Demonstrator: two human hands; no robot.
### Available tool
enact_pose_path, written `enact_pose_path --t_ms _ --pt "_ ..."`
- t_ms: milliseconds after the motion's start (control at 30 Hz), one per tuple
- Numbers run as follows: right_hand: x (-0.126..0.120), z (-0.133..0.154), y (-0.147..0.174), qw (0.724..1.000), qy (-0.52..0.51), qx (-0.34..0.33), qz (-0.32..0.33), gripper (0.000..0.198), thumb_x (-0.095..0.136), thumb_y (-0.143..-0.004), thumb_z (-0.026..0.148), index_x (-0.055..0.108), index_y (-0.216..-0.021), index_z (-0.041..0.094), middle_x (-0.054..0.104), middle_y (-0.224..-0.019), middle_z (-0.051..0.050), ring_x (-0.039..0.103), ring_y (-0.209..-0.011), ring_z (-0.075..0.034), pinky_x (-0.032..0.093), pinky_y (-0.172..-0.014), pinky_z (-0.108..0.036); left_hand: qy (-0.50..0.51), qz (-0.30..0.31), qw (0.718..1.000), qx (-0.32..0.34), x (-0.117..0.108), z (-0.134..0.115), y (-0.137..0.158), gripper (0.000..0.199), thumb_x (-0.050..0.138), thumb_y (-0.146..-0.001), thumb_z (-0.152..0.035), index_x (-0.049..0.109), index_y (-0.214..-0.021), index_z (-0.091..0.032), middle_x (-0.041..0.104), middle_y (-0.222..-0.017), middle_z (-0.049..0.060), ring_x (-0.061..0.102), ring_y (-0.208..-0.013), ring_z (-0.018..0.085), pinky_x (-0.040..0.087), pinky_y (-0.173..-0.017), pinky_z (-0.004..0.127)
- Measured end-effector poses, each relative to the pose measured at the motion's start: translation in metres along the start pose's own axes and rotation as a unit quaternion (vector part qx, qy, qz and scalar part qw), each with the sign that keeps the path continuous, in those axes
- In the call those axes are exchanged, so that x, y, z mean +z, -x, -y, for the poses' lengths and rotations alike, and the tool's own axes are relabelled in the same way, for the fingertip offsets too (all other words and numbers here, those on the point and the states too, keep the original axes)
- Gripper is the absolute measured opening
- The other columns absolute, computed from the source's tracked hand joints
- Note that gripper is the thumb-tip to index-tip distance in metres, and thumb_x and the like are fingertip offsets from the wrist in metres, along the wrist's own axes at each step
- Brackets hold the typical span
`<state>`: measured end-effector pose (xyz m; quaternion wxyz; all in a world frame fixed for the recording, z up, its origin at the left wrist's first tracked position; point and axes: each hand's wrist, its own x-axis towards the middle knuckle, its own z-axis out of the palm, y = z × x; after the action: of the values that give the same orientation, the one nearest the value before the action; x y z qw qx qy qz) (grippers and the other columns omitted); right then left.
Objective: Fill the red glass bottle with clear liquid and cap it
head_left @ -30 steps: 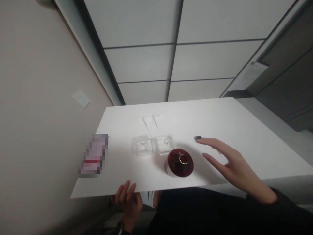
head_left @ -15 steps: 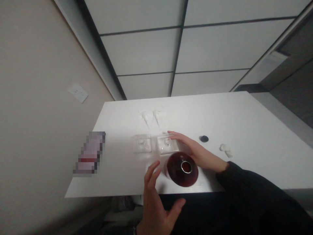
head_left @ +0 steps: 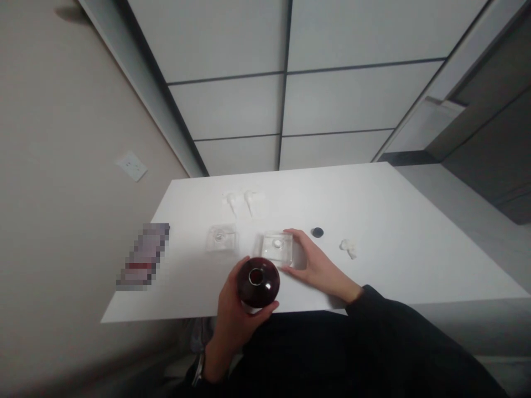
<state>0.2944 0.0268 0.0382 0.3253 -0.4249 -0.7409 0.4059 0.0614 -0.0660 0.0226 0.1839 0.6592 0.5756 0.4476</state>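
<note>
My left hand [head_left: 238, 309] is wrapped round a dark red, round-bodied glass bottle [head_left: 267, 287]; its open mouth faces up towards me. My right hand [head_left: 313, 265] has its fingers and thumb about the right side of a clear square bottle [head_left: 274, 253], whose round neck opening shows on top. The red bottle is close in front of the clear one and overlaps its lower edge in view. A second clear square bottle [head_left: 224, 243] stands to the left, touched by neither hand.
Two white pump heads [head_left: 249, 202] lie behind the clear bottles. A round black cap [head_left: 317, 232] and a crumpled white piece [head_left: 347, 247] are on the right of the white table [head_left: 398, 249]. A blurred-out flat object [head_left: 143, 257] lies at the left edge.
My left hand, earlier spread apart from the red bottle, has closed round it. The red bottle has moved left, away from my right wrist. My right hand still holds the clear bottle. The view has shifted.
</note>
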Motion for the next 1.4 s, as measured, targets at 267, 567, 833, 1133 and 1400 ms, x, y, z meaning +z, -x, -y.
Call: enact_pose_path --t_ms 267,567,833,1133,1400 --pt "0.003 0.011 0.013 0.997 -0.049 0.055 -0.031 0.065 0.083 -0.083 0.035 0.044 -0.134 0.028 0.062 -0.142 -0.014 0.061 -0.138 -0.032 0.043 -0.123 -0.06 -0.003 0.01 1.0 -0.006 -0.006 0.007 -0.009 0.089 0.091 -0.069 -0.033 0.046 -0.146 -0.021 0.068 -0.136 0.016 0.071 -0.123 0.034 0.061 -0.102 0.052" --pt "-0.007 0.022 0.037 0.985 -0.098 -0.027 -0.142 0.063 0.082 -0.087 0.034 0.046 -0.138 0.032 0.063 -0.141 -0.012 0.064 -0.135 -0.03 0.053 -0.118 -0.052 0.014 0.033 0.999 0.01 -0.006 0.0 -0.011 0.092 0.092 -0.068 -0.03 0.046 -0.147 -0.023 0.069 -0.135 0.014 0.073 -0.12 0.033 0.063 -0.099 0.047" --pt "-0.039 0.061 0.046 0.989 0.028 -0.071 -0.127 0.067 0.081 -0.084 0.033 0.053 -0.145 0.032 0.067 -0.138 -0.013 0.07 -0.126 -0.035 0.064 -0.103 -0.05 0.078 0.08 0.994 0.018 -0.009 -0.003 -0.017 0.095 0.095 -0.066 -0.025 0.047 -0.147 -0.027 0.068 -0.14 0.012 0.071 -0.126 0.034 0.062 -0.104 0.048" --pt "-0.051 0.08 0.047 0.983 0.121 -0.106 -0.091 0.071 0.078 -0.084 0.034 0.055 -0.151 0.036 0.071 -0.138 -0.01 0.072 -0.124 -0.034 0.063 -0.105 -0.045 0.144 0.097 0.984 -0.027 -0.008 -0.005 -0.017 0.092 0.097 -0.067 -0.029 0.053 -0.147 -0.031 0.068 -0.141 0.009 0.07 -0.127 0.031 0.059 -0.108 0.047" --pt "-0.056 0.092 0.042 0.977 0.169 -0.117 -0.061 0.069 0.079 -0.086 0.041 0.057 -0.151 0.035 0.072 -0.139 -0.01 0.072 -0.125 -0.035 0.059 -0.11 -0.048 0.175 0.099 0.979 -0.04 -0.009 -0.007 -0.019 0.091 0.098 -0.067 -0.035 0.054 -0.146 -0.031 0.068 -0.142 0.009 0.069 -0.127 0.032 0.059 -0.109 0.05"
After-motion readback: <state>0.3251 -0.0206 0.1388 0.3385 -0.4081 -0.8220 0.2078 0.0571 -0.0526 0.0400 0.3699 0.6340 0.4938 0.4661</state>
